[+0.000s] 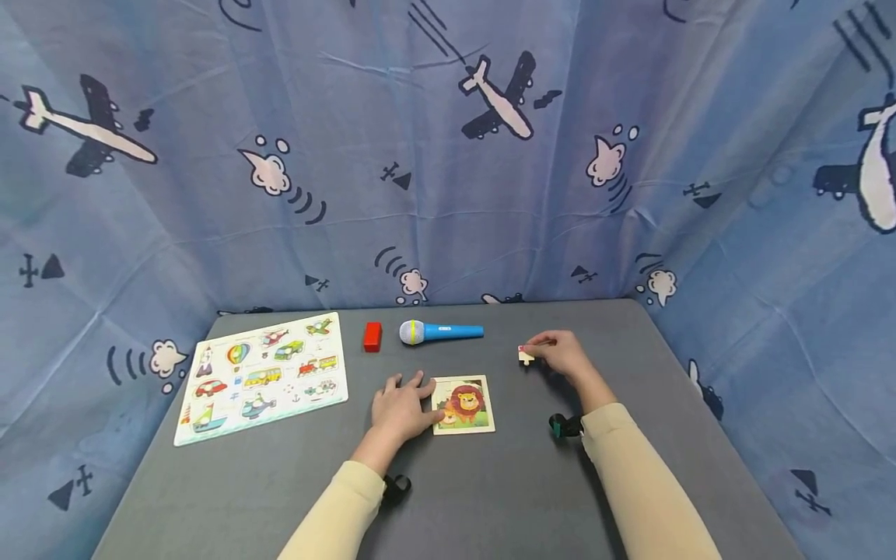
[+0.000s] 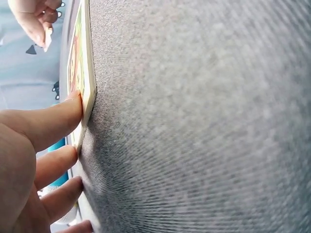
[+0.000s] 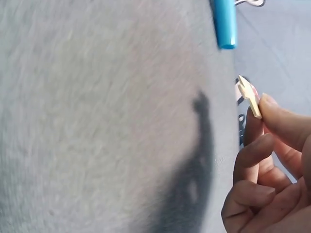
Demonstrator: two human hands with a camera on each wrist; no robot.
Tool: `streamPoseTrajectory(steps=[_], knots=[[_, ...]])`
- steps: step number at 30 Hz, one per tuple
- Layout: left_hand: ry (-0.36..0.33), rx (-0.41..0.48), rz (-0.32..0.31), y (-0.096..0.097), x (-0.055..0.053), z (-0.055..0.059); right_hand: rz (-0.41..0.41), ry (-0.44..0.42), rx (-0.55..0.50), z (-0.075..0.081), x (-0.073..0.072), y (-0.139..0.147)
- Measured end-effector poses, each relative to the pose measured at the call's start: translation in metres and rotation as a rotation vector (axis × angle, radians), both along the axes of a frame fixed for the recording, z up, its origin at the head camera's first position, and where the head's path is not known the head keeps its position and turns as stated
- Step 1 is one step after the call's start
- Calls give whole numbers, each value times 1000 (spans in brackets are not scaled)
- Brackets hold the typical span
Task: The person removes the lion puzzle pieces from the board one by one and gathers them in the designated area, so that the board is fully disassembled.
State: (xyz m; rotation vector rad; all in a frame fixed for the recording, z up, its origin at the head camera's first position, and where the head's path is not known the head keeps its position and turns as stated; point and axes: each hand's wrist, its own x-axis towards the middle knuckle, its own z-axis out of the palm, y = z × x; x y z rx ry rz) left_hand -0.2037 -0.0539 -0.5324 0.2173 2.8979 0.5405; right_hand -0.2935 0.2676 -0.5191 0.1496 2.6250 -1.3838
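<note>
A small square lion puzzle [image 1: 467, 400] with a pale wooden rim lies flat near the middle of the table. My left hand [image 1: 400, 411] rests at its left side with fingers spread. In the left wrist view, the thumb [image 2: 58, 119] presses on the puzzle's face, and the index fingertip touches its edge. To the right and above the table, my right hand [image 1: 565, 356] pinches a small wooden jigsaw piece [image 3: 250, 98] between thumb and index finger. The piece shows a knob and a bit of pink; the rest of its picture is hidden.
Behind the puzzle lies a blue toy microphone [image 1: 448, 332], with a red block [image 1: 372, 337] left of it. A large vehicle picture board [image 1: 231, 404] lies at the left. A blue patterned curtain [image 1: 434, 155] hangs behind the grey table [image 1: 490, 498].
</note>
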Motion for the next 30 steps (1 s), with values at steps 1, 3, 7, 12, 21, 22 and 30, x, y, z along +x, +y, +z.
streamPoseTrajectory(steps=[1, 3, 7, 12, 21, 22, 30], knots=[[-1, 0, 0, 0, 0, 0, 1, -6, 10, -1, -1, 1], [3, -2, -1, 1, 0, 0, 3, -20, 21, -3, -2, 2], [7, -8, 0, 1, -2, -1, 4, -44, 47, -6, -5, 0], [1, -7, 0, 0, -3, -2, 4, -8, 116, -12, -6, -5], [1, -7, -3, 0, -1, -5, 15, 82, 239, -14, -1, -13], [1, -8, -3, 0, -1, -5, 20, 96, 249, -12, 0, -15], [-3, -14, 4, -1, -2, -8, 48, 159, 184, 14, 12, -39]])
